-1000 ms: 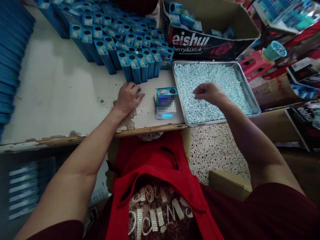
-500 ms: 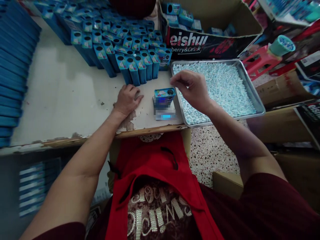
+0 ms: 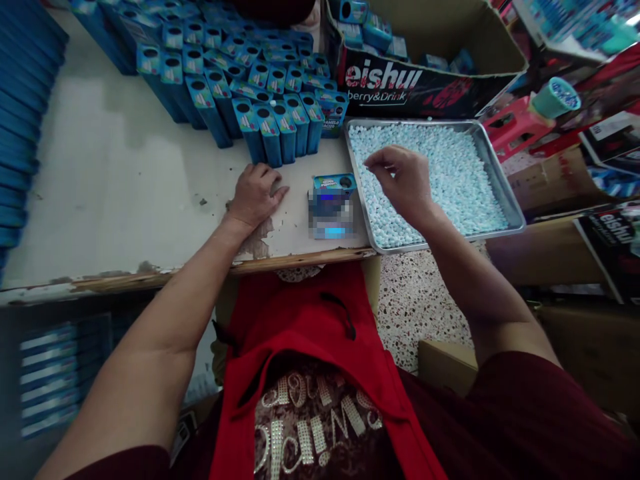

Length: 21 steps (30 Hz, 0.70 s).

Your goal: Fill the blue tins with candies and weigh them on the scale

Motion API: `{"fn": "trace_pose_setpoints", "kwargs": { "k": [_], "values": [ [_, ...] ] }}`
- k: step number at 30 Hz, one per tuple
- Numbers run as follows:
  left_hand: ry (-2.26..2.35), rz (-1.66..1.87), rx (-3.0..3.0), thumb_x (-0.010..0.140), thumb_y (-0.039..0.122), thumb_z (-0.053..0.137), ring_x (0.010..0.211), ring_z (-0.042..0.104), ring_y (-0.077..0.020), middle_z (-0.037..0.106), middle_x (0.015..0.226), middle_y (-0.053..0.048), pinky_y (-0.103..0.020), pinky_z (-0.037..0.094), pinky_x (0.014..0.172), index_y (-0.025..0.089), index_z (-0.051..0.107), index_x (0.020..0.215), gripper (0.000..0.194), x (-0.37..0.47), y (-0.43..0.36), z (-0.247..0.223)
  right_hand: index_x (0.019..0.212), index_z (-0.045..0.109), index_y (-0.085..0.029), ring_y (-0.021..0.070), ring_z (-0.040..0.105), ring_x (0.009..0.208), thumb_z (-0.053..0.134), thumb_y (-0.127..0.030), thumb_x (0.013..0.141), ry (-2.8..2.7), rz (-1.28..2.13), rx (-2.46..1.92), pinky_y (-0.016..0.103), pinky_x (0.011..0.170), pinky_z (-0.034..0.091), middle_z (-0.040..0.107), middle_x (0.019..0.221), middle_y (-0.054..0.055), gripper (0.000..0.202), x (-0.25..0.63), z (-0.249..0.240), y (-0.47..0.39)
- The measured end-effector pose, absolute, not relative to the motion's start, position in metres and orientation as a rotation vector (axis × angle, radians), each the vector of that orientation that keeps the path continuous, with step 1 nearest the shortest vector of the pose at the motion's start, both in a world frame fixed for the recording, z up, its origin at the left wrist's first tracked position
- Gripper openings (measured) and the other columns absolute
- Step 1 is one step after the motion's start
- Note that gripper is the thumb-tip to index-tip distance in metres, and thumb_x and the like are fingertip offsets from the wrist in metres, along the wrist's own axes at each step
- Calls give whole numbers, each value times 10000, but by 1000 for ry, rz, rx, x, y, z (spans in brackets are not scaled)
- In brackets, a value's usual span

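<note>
My left hand (image 3: 257,195) rests on the white table, thumb apart from its loosely bent fingers, holding nothing. Over the metal tray (image 3: 520,223) of small pale-blue candies (image 3: 450,177) hovers my right hand (image 3: 403,179), thumb and fingertips pinched together; whatever may be between them is too small to make out. Between my hands stands a blue candy box (image 3: 330,181) with a dark round hole in its top. It appears to be on a small digital scale (image 3: 334,233) with a lit display, partly blurred out.
Rows of upright blue boxes (image 3: 273,133) fill the back of the table (image 3: 125,200). More boxes are stacked at the far left (image 3: 25,120). An open carton (image 3: 430,93) holding blue boxes stands behind the tray. A pink stool (image 3: 510,127) bears a cup (image 3: 557,97).
My right hand has moved right, from the tray's left edge to over the candies, still pinched. My left hand stays on the table. The view has shifted slightly.
</note>
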<state>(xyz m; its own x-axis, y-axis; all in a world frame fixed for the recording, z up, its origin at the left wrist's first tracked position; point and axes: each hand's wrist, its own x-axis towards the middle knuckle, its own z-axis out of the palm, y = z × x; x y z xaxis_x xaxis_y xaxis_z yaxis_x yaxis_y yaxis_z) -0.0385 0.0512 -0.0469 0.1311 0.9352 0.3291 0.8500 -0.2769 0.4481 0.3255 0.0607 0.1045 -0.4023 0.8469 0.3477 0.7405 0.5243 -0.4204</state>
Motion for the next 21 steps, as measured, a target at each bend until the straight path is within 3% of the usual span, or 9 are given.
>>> {"fn": "trace_pose_setpoints", "kwargs": {
  "k": [4,9,17,21],
  "values": [
    [1778,876,2263,1067,368,780,1382,689,-453,766,1339,-192,-642,558,1269,193,775,1221,233,-38,53,-50,1066,916,-239,296,777,911,820,-217,947,-2456,300,-1689,452,921,591,854,974,84,154,362,79,62],
    [1782,848,2274,1098,371,791,1372,672,-396,764,1359,-155,-602,555,1262,199,758,1242,227,-39,53,-47,1061,911,-194,296,791,968,691,-206,1017,-2485,249,-1662,413,896,558,875,1095,139,224,370,54,45],
    [1828,769,2285,1092,331,819,1363,666,-395,763,1362,-157,-592,547,1249,194,759,1252,218,-39,51,-40,886,898,-178,232,755,796,854,-176,815,-2106,730,-1869,350,770,535,821,808,46,84,364,68,57],
    [1815,742,2260,1100,351,797,1386,655,-403,754,1393,-172,-584,529,1262,204,769,1268,225,-38,50,-38,806,876,-190,233,739,756,893,-248,785,-1995,702,-1847,370,745,537,804,760,47,64,366,78,58]
  ]
}}
